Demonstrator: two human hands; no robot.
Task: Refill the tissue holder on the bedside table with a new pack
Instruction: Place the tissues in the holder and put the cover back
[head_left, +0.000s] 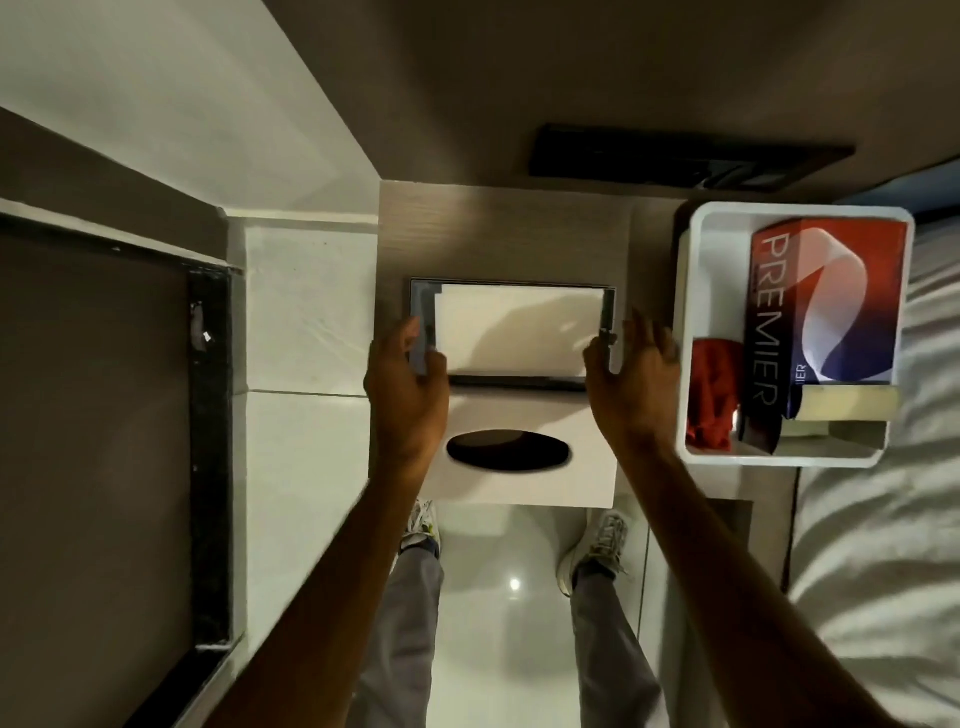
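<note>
The dark tissue holder base (509, 283) sits on the wooden bedside table (493, 228), with a white stack of tissues (519, 322) lying inside it. Its white lid (524, 410), with a dark oval slot, lies just in front of it at the table's near edge. My left hand (408, 384) grips the base's left wall, thumb over the rim. At the right wall, my right hand (631, 374) has the thumb inside and loosely spread fingers outside.
A white bin (696, 312) stands to the right, holding a red and blue PREMIER tissue box (821, 301), a red cloth (714, 400) and pale sponges. A bed with white sheets (883, 545) is at far right. A white ledge (306, 312) borders the left.
</note>
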